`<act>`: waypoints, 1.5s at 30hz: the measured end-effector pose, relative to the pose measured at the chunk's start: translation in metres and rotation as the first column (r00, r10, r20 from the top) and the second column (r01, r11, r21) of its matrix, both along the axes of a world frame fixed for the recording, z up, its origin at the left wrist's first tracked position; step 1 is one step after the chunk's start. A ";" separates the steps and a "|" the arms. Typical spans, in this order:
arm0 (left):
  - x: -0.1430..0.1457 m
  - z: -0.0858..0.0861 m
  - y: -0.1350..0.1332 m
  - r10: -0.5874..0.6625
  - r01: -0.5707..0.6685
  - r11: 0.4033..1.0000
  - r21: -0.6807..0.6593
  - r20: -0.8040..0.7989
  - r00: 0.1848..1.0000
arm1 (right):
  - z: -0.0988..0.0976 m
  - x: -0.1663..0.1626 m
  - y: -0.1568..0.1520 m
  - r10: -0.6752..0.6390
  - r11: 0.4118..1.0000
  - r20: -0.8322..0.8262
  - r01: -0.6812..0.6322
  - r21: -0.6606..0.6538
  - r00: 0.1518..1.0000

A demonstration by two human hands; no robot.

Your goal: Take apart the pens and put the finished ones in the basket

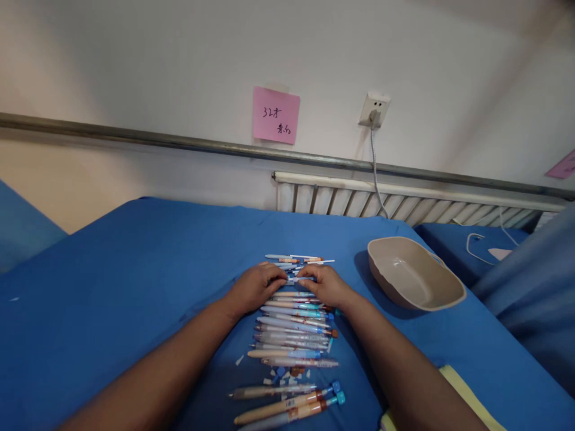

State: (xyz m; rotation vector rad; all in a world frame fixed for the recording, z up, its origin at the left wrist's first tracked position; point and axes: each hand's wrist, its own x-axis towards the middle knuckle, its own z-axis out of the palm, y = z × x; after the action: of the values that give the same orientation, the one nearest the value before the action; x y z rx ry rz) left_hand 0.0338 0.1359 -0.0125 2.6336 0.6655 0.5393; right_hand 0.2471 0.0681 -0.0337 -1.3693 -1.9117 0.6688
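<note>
One pen point(294, 279) between both hands point(256, 288) point(327, 285)

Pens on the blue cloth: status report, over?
Left hand and right hand pinch one slim pale pen. Row of plastic pens below. Beige oval bowl apart, right.

"32" on pink note point(275, 115) (rest illegible)

Pale blue-white pen point(294, 279), level, crosswise, at far end of pen row point(291, 328)
</note>
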 end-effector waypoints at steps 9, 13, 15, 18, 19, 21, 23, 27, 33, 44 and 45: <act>-0.003 0.004 0.004 0.055 -0.055 0.998 0.036 -0.006 0.998 | 0.001 0.010 0.002 -0.044 0.999 0.011 0.043 0.014 0.999; -0.006 0.005 0.010 0.074 -0.073 0.997 0.025 -0.049 0.996 | 0.001 0.030 0.003 -0.043 0.999 0.104 0.045 -0.017 0.994; -0.008 0.005 0.012 0.072 -0.070 0.997 0.025 -0.072 0.995 | 0.001 0.039 0.003 -0.066 0.997 0.173 0.073 -0.038 0.983; -0.008 0.005 0.012 0.058 -0.054 0.998 0.036 -0.095 0.994 | 0.000 0.045 0.003 -0.099 0.992 0.266 0.117 -0.053 0.959; -0.008 0.005 0.011 0.053 -0.049 0.998 0.045 -0.100 0.994 | 0.000 0.044 0.002 -0.103 0.991 0.286 0.122 -0.050 0.953; -0.006 0.005 0.009 0.046 -0.038 0.997 0.071 -0.112 0.993 | 0.001 0.041 0.002 -0.101 0.992 0.311 0.121 -0.046 0.945; -0.004 0.005 0.006 0.038 -0.025 0.994 0.107 -0.122 0.992 | 0.003 0.036 0.001 -0.104 0.991 0.324 0.127 -0.049 0.940; -0.001 0.003 0.002 0.054 -0.032 0.987 0.157 -0.133 0.990 | 0.010 0.026 -0.002 -0.142 0.989 0.359 0.148 0.011 0.923; -0.001 -0.002 0.004 0.082 -0.066 0.988 0.140 -0.111 0.990 | 0.021 0.012 -0.007 -0.019 0.998 0.324 0.036 -0.047 0.946; -0.001 0.002 0.002 0.129 -0.131 0.991 0.038 0.057 0.990 | 0.028 -0.009 -0.013 0.097 0.995 0.465 -0.098 -0.022 0.880; -0.001 0.004 0.001 0.113 -0.115 0.993 0.022 0.067 0.991 | 0.026 -0.007 -0.013 0.095 0.995 0.434 -0.091 -0.031 0.896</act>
State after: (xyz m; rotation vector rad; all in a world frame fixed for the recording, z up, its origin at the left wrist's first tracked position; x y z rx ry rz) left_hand 0.0325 0.1367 -0.0088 2.6011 0.7971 0.6681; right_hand 0.2400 0.0554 -0.0078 -1.5381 -2.3385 0.4381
